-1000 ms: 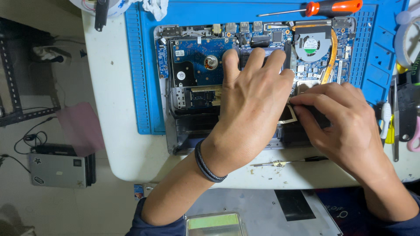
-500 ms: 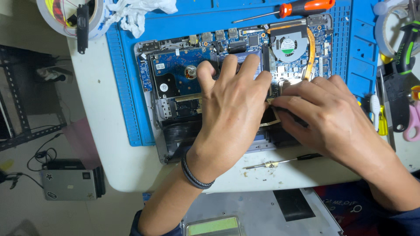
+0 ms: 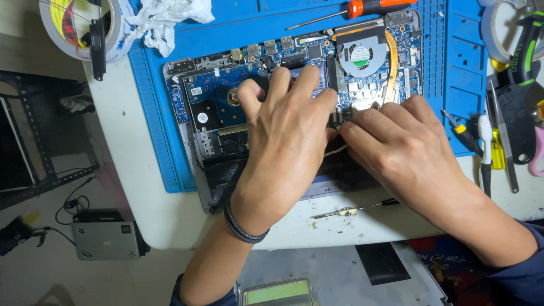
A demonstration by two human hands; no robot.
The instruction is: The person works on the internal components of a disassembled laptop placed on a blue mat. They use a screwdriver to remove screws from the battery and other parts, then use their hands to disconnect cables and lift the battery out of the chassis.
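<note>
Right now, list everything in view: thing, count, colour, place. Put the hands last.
opened laptop: 1, blue boards in grey shell, on the mat
cooling fan: 1, grey, laptop's upper right
work mat: 1, blue, on the white table
orange-handled screwdriver: 1, orange and black, top of mat
thin screwdriver: 1, black handle, table's front edge
tape roll: 1, white and yellow, top left
crumpled tissue: 1, white, top left of mat
hand tools: several, black, green, yellow, right edge
small grey box: 1, on the floor, lower left
wristband: 1, dark, left wrist
left hand: flat on the laptop
right hand: fingertips at the board's middle
</note>
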